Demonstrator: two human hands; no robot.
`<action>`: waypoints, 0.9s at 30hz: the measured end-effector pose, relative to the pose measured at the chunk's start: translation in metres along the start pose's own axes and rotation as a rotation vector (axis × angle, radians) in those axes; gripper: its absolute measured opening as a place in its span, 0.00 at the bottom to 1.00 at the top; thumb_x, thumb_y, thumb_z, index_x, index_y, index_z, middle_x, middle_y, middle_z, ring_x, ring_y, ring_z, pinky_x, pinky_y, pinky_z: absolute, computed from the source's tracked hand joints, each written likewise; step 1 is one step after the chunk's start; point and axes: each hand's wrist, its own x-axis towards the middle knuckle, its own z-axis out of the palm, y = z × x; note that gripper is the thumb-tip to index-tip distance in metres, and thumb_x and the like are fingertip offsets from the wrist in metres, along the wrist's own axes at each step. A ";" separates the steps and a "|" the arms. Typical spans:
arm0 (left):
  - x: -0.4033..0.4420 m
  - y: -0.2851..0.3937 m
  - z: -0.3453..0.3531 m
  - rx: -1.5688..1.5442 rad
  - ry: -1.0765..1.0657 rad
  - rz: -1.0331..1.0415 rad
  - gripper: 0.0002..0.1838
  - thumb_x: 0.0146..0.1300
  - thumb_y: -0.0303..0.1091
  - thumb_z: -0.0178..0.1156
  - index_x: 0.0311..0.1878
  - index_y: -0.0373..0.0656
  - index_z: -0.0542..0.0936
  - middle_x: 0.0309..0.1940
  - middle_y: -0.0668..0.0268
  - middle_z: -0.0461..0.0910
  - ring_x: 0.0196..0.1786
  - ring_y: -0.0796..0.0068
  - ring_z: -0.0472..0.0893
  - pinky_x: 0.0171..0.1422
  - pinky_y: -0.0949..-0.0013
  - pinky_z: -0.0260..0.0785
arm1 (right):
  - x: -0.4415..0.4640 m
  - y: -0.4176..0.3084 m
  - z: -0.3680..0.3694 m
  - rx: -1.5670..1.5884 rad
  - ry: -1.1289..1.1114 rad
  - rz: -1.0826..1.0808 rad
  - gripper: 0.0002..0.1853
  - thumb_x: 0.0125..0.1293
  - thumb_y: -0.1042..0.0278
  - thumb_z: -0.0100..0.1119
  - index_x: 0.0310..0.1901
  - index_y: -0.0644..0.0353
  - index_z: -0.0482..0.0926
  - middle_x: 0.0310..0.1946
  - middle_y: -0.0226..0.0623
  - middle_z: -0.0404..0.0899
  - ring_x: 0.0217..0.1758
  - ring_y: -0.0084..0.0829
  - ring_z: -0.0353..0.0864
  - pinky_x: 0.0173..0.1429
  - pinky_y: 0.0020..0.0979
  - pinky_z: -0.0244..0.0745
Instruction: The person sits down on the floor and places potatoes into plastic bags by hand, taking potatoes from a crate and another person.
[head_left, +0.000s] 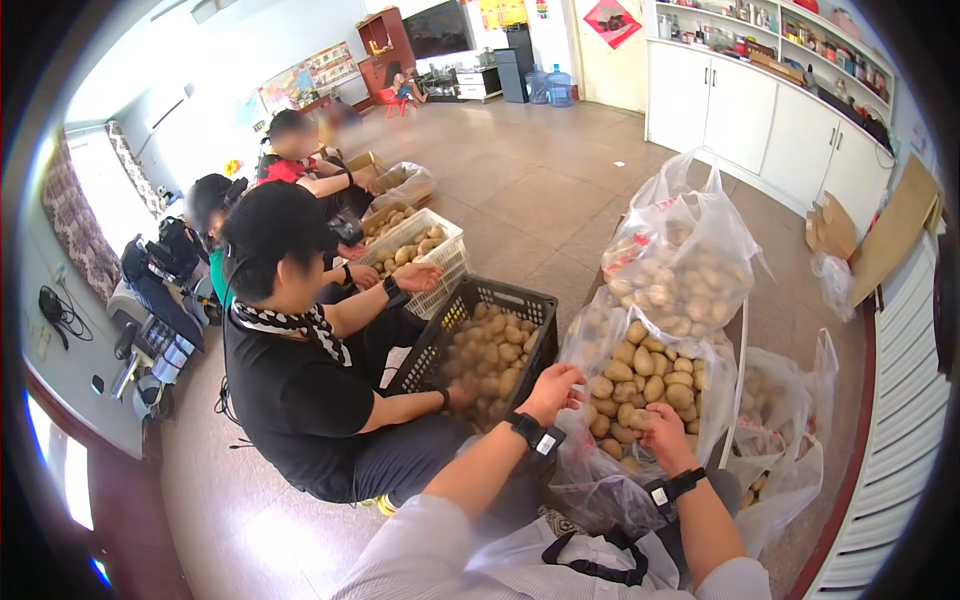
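Observation:
Many potatoes [655, 375] fill an open clear plastic bag [715, 400] in front of me. My right hand [665, 437] is over the near part of the pile, its fingers closed on a potato [640, 420]. To the left, my left hand [553, 392] hovers by the bag's left edge, palm turned inward and fingers apart, holding nothing. A black crate [546, 345] of potatoes stands just left of that hand.
A co-worker [300, 370] in black reaches into the black crate. Beyond are a white crate [450, 262] of potatoes and more seated people. A full potato bag [685, 260] stands behind mine; another bag [780, 400] is at the right.

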 end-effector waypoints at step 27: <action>0.002 0.003 -0.009 -0.185 -0.152 -0.065 0.11 0.72 0.43 0.57 0.46 0.45 0.77 0.33 0.68 0.79 0.28 0.74 0.76 0.30 0.71 0.69 | -0.012 0.037 0.009 -1.020 0.070 -0.480 0.11 0.62 0.61 0.60 0.37 0.61 0.83 0.31 0.42 0.86 0.37 0.43 0.85 0.42 0.40 0.78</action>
